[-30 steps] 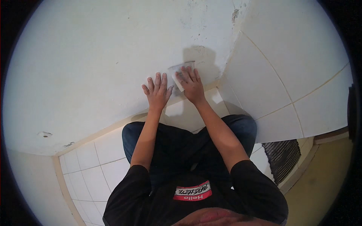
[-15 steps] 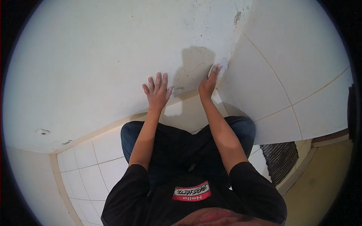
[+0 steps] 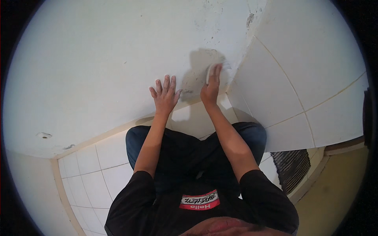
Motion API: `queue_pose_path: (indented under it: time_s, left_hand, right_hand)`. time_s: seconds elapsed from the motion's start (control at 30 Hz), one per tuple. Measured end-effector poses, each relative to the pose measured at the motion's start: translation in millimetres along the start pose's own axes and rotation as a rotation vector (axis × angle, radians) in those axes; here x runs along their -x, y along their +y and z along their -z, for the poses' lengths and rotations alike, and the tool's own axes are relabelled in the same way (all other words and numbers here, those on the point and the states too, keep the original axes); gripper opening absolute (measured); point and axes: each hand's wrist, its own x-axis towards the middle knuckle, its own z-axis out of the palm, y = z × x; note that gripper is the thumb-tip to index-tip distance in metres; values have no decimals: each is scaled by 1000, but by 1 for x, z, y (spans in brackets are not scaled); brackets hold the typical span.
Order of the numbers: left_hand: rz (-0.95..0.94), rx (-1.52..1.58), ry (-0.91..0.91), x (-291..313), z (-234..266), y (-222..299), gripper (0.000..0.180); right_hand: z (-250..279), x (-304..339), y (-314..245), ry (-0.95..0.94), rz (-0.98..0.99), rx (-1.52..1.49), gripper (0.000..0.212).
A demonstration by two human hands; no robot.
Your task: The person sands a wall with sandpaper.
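Observation:
My left hand [image 3: 165,94] lies flat against the white wall [image 3: 94,70], fingers spread, with nothing in it. Whitish dust coats its fingertips. My right hand [image 3: 211,84] presses a white folded sheet [image 3: 208,74] to the same wall, near the corner with the tiles. Fingers cover most of the sheet, and motion smears its far edge; whether it is cloth or paper I cannot tell. Dark scuffs and peeled paint mark the wall around it, partly under my shadow.
Large white tiles [image 3: 323,78] cover the wall on the right. A dark ribbed mat [image 3: 292,167] lies on the floor at the lower right. A small round fitting [image 3: 44,135] sticks out of the wall at left. My bent knees are close below my hands.
My right hand has slid left along the wall with the white sheet, away from the tiled corner. My left hand has stayed in place.

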Motion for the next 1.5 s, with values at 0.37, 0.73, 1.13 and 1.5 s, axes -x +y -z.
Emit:
queue_pose_path:
  time_s: [0.37, 0.73, 1.13, 1.5]
  left_hand:
    - [-50, 6, 16, -3, 3, -1, 72]
    - [-5, 16, -3, -1, 2, 1, 73]
    - [-3, 20, 1, -3, 1, 3, 73]
    - [-18, 8, -8, -2, 2, -1, 73]
  right_hand:
    - [-10, 22, -15, -341, 417, 185, 59]
    - [1, 7, 12, -242, 372, 298, 60]
    - [0, 5, 58, 146, -319, -27, 80]
    - [-8, 15, -4, -44, 50, 33, 76]
